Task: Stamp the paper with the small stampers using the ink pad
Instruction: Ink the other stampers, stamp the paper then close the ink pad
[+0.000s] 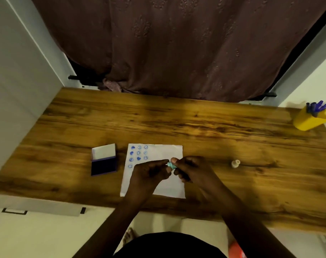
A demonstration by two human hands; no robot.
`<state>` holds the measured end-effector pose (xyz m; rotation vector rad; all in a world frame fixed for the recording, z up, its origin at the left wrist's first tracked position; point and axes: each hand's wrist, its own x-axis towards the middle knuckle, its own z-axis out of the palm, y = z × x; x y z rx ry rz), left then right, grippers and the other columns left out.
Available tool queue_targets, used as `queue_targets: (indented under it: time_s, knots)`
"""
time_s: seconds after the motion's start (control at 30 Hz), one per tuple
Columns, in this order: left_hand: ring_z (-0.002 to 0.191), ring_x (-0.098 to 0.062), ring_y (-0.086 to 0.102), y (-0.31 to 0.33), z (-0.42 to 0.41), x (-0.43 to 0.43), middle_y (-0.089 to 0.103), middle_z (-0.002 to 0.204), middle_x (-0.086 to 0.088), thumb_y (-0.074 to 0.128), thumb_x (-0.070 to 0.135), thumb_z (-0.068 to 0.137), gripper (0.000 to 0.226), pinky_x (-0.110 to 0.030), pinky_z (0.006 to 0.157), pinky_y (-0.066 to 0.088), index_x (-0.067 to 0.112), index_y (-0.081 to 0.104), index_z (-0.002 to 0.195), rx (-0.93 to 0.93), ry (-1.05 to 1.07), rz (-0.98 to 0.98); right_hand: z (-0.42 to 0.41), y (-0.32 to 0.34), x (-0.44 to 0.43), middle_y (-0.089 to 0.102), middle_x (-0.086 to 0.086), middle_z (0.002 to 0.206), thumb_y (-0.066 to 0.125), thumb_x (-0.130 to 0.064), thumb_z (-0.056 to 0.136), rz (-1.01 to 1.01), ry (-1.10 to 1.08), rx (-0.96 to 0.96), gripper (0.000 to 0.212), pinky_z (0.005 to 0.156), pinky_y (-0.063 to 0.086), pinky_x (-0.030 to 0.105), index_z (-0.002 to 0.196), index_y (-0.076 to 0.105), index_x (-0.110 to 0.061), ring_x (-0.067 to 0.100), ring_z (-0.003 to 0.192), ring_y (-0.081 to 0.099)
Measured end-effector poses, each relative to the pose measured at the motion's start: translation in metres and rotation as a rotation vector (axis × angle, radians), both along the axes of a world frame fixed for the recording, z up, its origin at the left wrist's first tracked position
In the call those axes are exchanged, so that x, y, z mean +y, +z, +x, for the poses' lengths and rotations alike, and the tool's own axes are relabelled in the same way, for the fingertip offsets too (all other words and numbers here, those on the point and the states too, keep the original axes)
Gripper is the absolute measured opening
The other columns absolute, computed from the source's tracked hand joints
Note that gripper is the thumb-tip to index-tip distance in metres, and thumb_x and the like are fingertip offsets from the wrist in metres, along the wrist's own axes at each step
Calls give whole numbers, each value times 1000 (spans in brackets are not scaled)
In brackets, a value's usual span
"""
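Note:
A white sheet of paper (pixel 166 151) lies on the wooden table (pixel 195 123), with several blue round stamp prints in its upper left corner. Above the paper, my left hand (pixel 151 171) and my right hand (pixel 190 169) meet, both pinching a small teal stamper (pixel 171 165) between their fingertips. Left of the paper sits the open ink pad (pixel 103 165), its dark blue pad facing up and its white lid tilted back. A small cream stamper (pixel 235 163) stands alone on the table to the right.
A yellow holder with blue pens (pixel 310 119) stands at the table's far right corner. A dark maroon curtain (pixel 177 49) hangs behind the table. White cabinet walls flank both sides. An orange object (pixel 235 250) lies on the floor near my right arm.

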<state>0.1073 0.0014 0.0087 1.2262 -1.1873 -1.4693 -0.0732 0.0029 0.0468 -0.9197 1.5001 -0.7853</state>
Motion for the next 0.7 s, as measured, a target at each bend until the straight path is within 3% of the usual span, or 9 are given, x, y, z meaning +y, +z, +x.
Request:
queue_targets:
  time_s: [0.17,0.33,0.5,0.6,0.7]
  knots:
    - [100,-32,80,-4,34,3,83,110,-5,82,20,82,29,-40,82,67,21,82,112,74,90,37,26,-2,-10,80,7,88,74,-24,92,-59,103,-41,15,72,60,25,102,80,-14,11,75,73]
    - [94,-27,82,-4,75,4,85,103,-7,84,26,80,22,-38,84,67,23,84,102,50,205,101,52,-4,-25,79,-3,90,79,-20,88,-129,144,15,20,71,61,23,107,79,-19,14,82,75]
    - [94,-24,82,-3,118,6,84,104,-2,82,24,84,20,-27,73,65,22,82,104,37,325,57,84,-13,-39,79,-10,93,85,-32,81,-215,247,208,22,70,62,21,101,77,-27,7,83,75]
    - [97,-23,81,-4,141,8,83,107,-4,78,21,89,26,-33,80,67,16,77,115,13,382,40,108,-19,-49,78,-11,94,84,-41,80,-276,329,364,26,76,60,21,99,76,-26,4,85,73]
    - [97,-22,81,-5,162,12,84,107,-4,73,16,95,25,-40,86,66,13,76,119,-22,424,30,134,-24,-56,77,-11,93,80,-45,82,-380,430,514,27,68,50,7,100,75,-25,-1,79,69]
